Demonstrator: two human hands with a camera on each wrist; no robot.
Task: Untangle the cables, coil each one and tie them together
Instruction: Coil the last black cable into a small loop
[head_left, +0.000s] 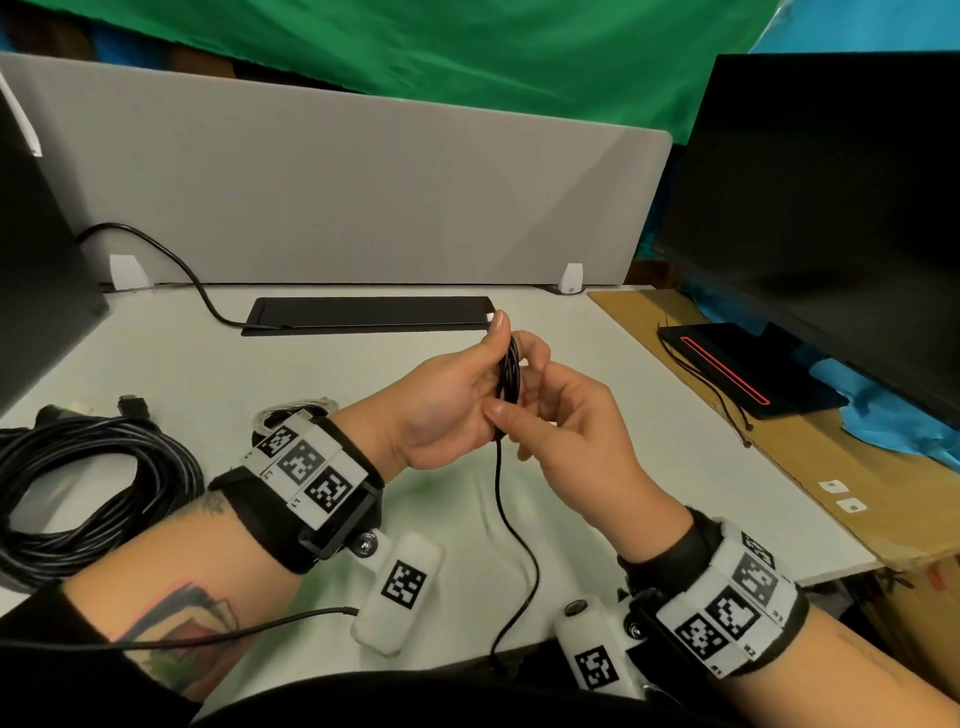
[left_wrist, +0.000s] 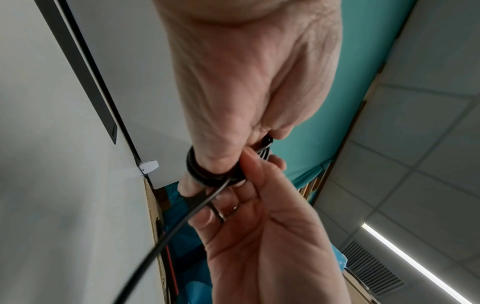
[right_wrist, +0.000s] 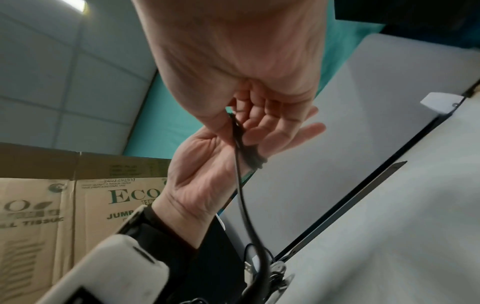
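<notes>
Above the worktop (head_left: 311, 374), the left hand (head_left: 447, 400) grips a thin black cable coil (head_left: 510, 374) to hold its loops together; the right hand (head_left: 566, 415) pinches the trailing strand, likely winding it on.

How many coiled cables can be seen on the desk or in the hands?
3: a thin black coil in the left hand, a thick black coil at the desk's left, and a white coil, partly hidden, behind the left wrist.

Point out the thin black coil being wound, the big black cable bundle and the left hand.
Thin coil (head_left: 509, 376), head view, on its strands.
Big bundle (head_left: 93, 467), head view, on its loops.
Left hand (head_left: 447, 400), head view, on the palm.
</notes>
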